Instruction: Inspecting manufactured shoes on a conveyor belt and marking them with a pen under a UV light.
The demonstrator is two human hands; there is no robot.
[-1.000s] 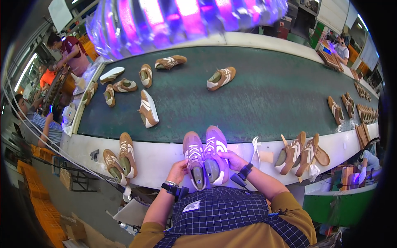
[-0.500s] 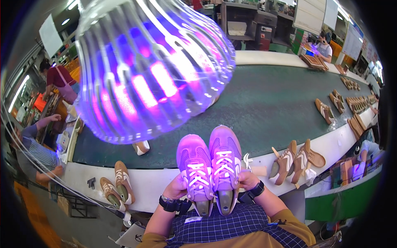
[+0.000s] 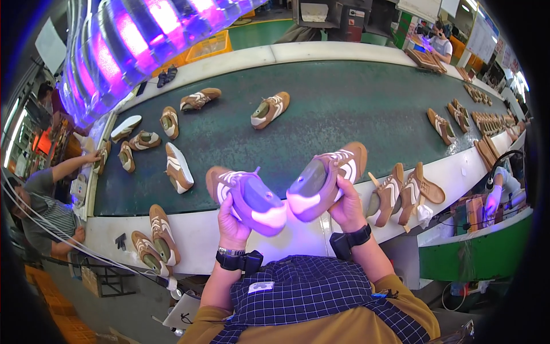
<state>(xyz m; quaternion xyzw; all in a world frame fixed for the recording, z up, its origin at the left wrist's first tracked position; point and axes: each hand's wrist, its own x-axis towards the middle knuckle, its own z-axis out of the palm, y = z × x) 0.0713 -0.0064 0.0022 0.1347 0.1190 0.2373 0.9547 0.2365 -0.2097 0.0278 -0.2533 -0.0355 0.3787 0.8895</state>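
My left hand grips a tan and white sneaker by its outer side, its toe turned up and to the left. In my right hand is a matching sneaker, its toe pointing up and to the right. A grey-green shoe last fills each shoe opening. The pale heels face me and sit close together, tinted violet by the light. Both shoes are held above the white near ledge of the conveyor. The fingers beneath the shoes are partly hidden.
A glowing violet lamp hangs at upper left. Several sneakers lie on the green conveyor belt. Pairs rest on the ledge, one at left and one at right. A co-worker reaches in from the left.
The two sneakers have swung from side by side, toes pointing away, to toes turned outward with heels near each other. The lamp sits higher and further left in view, uncovering more shoes.
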